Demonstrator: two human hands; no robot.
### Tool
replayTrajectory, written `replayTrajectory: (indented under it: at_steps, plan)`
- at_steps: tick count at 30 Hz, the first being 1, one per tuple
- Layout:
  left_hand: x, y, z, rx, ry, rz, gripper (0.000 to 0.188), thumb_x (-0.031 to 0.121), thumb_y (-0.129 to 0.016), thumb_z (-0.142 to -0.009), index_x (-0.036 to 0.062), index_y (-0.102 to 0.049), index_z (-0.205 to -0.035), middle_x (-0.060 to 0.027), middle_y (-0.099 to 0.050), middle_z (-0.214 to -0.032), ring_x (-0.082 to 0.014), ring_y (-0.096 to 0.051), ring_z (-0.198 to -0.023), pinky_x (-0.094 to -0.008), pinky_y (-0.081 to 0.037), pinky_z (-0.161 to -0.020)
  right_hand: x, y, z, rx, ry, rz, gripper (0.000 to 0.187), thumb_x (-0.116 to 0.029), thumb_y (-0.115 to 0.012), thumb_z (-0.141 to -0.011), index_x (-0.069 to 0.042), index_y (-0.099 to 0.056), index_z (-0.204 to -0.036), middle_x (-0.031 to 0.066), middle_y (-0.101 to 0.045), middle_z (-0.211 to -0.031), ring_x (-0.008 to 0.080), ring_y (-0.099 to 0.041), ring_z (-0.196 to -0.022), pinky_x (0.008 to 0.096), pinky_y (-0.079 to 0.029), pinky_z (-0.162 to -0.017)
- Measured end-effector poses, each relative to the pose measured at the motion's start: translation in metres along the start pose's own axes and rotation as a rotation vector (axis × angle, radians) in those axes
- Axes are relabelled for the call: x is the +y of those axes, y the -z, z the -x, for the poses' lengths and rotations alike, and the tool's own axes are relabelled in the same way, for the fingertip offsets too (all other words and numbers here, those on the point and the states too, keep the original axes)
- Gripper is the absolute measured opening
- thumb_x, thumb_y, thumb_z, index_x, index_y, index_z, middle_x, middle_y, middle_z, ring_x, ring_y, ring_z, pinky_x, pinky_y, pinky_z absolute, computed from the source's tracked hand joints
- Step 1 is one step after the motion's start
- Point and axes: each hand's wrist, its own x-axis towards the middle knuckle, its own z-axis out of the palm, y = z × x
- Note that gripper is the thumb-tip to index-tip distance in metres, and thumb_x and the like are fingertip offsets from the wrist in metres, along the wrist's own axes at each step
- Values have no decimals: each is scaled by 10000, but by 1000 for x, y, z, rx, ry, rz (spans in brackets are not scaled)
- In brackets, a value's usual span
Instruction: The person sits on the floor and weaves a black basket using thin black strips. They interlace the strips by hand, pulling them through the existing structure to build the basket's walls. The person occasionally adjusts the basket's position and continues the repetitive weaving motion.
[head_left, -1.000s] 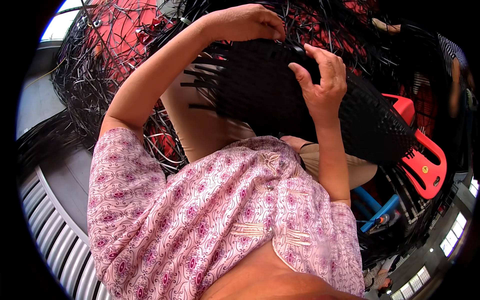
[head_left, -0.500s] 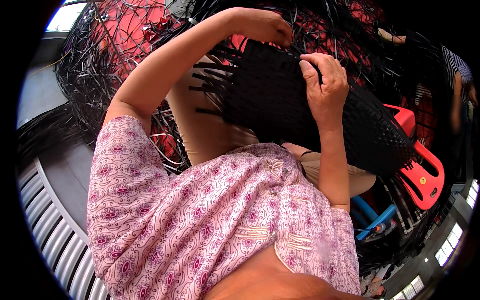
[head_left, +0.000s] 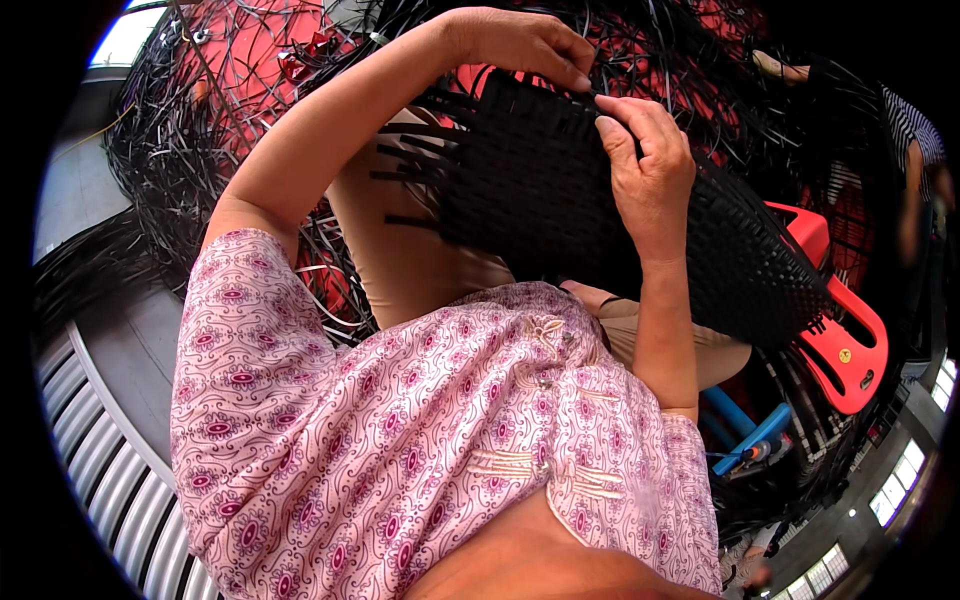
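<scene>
A black woven panel [head_left: 540, 190] of flat plastic strips lies across my lap, with loose strip ends sticking out at its left edge. My left hand [head_left: 520, 45] reaches over its far edge, fingers curled and pinching a strip there. My right hand [head_left: 645, 170] rests on top of the weave just to the right, fingers bent and pressing on the strips near the same edge. The two hands almost touch. My pink patterned sleeves and beige trousers fill the lower middle.
Heaps of loose black strips [head_left: 170, 150] lie over a red surface at the upper left. A red plastic stool [head_left: 840, 340] sits at the right under the panel, a blue object [head_left: 745, 440] below it. Another person [head_left: 915, 180] stands at the far right. Corrugated metal [head_left: 90, 440] lies lower left.
My left hand has stayed at the panel's far edge while my right hand slid up the weave toward it. The panel has shifted slightly on my lap.
</scene>
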Motion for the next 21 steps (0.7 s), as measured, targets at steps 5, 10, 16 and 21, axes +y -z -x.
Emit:
replayTrajectory:
  at_steps: [5, 10, 16, 21]
  plan:
    - [9, -6, 4, 4, -60, 155, 225, 281, -656, -968, 61, -653, -1014, 61, -566, -858, -41, -498, -827, -227, -415, -741, -1, -1, 0, -3, -45, -12, 136, -170, -706, -875, -77, -675, -968, 65, -678, -957, 281, -645, -918, 402, -465, -814]
    - [-1, -8, 1, -27, -51, 322, 215, 251, -681, -940, 55, -648, -1022, 58, -564, -857, -41, -508, -824, -226, -419, -735, -1, -2, 0, 34, -26, -8, 133, -177, -712, -877, -69, -669, -941, 72, -669, -938, 294, -641, -905, 399, -480, -815]
    - [-3, -9, 7, -61, -121, 589, 167, 156, -682, -941, 28, -645, -1041, 47, -590, -840, -43, -515, -762, -207, -416, -676, 11, -17, 8, 169, 156, 154, 123, -211, -707, -901, -89, -697, -906, 46, -686, -924, 256, -643, -855, 376, -466, -762]
    - [-7, -12, 8, -75, -274, 649, 128, 112, -688, -939, 20, -639, -1013, 62, -564, -782, -16, -475, -691, -189, -368, -597, 12, -24, 10, 233, 199, 251, 111, -212, -698, -912, -102, -716, -910, 20, -697, -930, 223, -638, -828, 361, -455, -742]
